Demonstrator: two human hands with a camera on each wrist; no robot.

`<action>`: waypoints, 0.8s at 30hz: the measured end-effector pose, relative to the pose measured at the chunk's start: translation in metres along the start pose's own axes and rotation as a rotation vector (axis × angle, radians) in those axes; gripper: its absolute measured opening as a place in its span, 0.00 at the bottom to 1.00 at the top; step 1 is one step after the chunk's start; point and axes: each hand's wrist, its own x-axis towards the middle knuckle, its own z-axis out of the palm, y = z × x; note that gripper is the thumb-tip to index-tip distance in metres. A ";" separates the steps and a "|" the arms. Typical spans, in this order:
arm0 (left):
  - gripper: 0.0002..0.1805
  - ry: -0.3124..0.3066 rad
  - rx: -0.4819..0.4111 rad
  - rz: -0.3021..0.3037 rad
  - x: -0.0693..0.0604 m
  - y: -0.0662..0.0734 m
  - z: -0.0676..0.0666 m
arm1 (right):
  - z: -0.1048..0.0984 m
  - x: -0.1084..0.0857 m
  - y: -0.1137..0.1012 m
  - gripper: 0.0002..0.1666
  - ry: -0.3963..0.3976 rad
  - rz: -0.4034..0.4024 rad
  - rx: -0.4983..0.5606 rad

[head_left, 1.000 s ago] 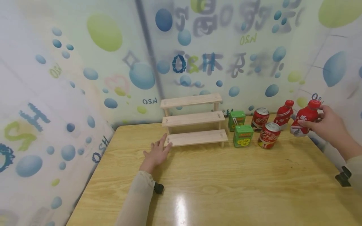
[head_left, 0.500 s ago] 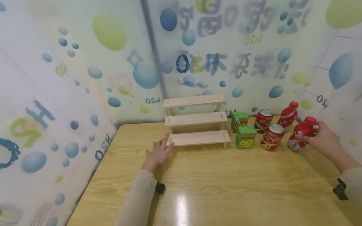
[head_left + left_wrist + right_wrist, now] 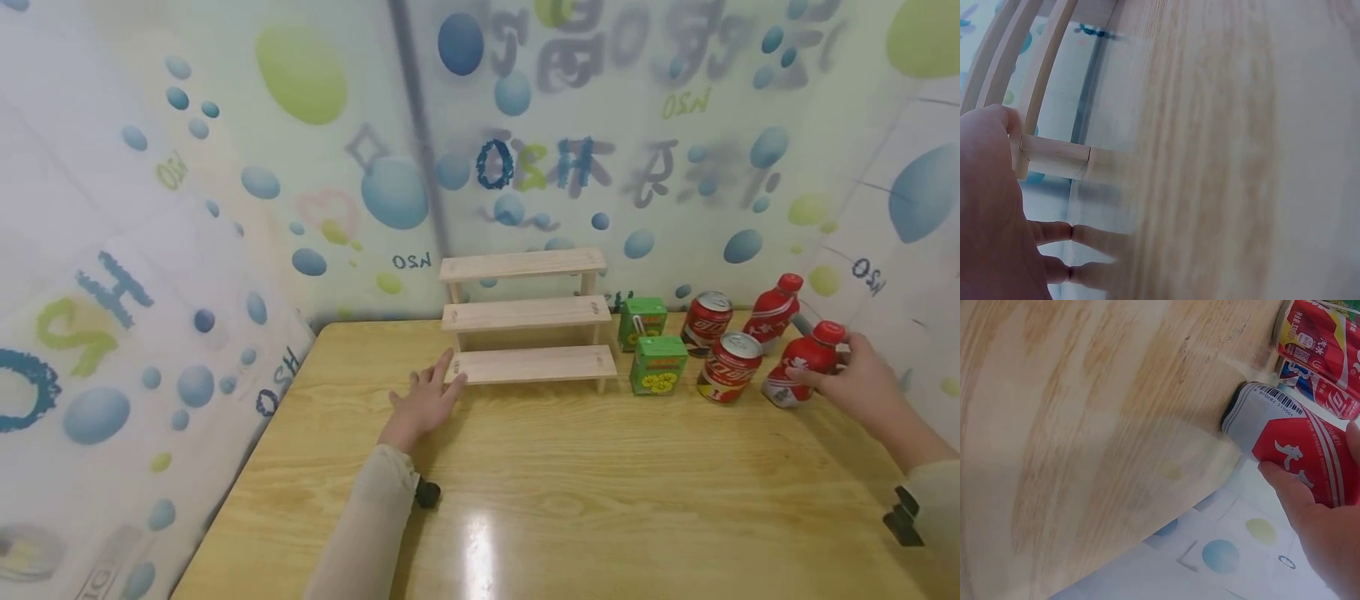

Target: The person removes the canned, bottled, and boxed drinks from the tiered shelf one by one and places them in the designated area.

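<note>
On the right side of the table, my right hand (image 3: pixel 862 379) grips a red plastic bottle (image 3: pixel 806 362) with a red cap; the thumb lies across its side. In the right wrist view the bottle (image 3: pixel 1300 437) shows a grey band with a barcode, its base at or very near the tabletop. A second red bottle (image 3: pixel 772 312) stands behind it, and two red drink cans (image 3: pixel 729 367) are to its left. My left hand (image 3: pixel 423 404) has its fingers spread and touches the left end of the lowest step of a three-step wooden rack (image 3: pixel 532 365).
Two green drink cartons (image 3: pixel 657 367) stand one behind the other between the rack and the cans. Behind the wooden table (image 3: pixel 570 500) rises a wall (image 3: pixel 540 125) with bubble prints, and more printed walls flank it.
My right hand has brought the red bottle down and forward, to the front row beside the front can. The left hand stays at the rack. The head view has shifted slightly.
</note>
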 end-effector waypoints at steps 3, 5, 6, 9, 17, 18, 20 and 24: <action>0.42 -0.009 0.002 -0.001 0.001 0.001 0.000 | 0.000 -0.001 0.002 0.63 0.002 0.009 0.002; 0.42 -0.011 0.003 0.000 0.002 0.002 0.000 | -0.001 -0.001 0.004 0.64 0.000 0.007 0.003; 0.42 -0.010 0.006 -0.001 0.002 0.003 0.000 | -0.002 -0.001 0.004 0.64 -0.003 0.002 0.004; 0.42 -0.011 0.011 -0.005 0.003 0.004 0.001 | -0.004 -0.001 0.006 0.63 -0.018 -0.014 0.000; 0.42 -0.022 -0.003 -0.004 0.005 0.003 0.000 | -0.009 0.002 0.003 0.64 -0.073 -0.031 -0.017; 0.42 -0.027 -0.008 -0.003 0.006 0.002 0.000 | -0.010 0.002 0.000 0.65 -0.076 -0.040 -0.019; 0.43 -0.042 -0.021 -0.001 0.007 0.001 -0.003 | -0.014 0.003 -0.008 0.65 -0.075 -0.068 -0.026; 0.43 -0.073 -0.046 0.014 0.008 -0.001 -0.014 | -0.024 0.004 -0.033 0.66 -0.049 -0.121 -0.092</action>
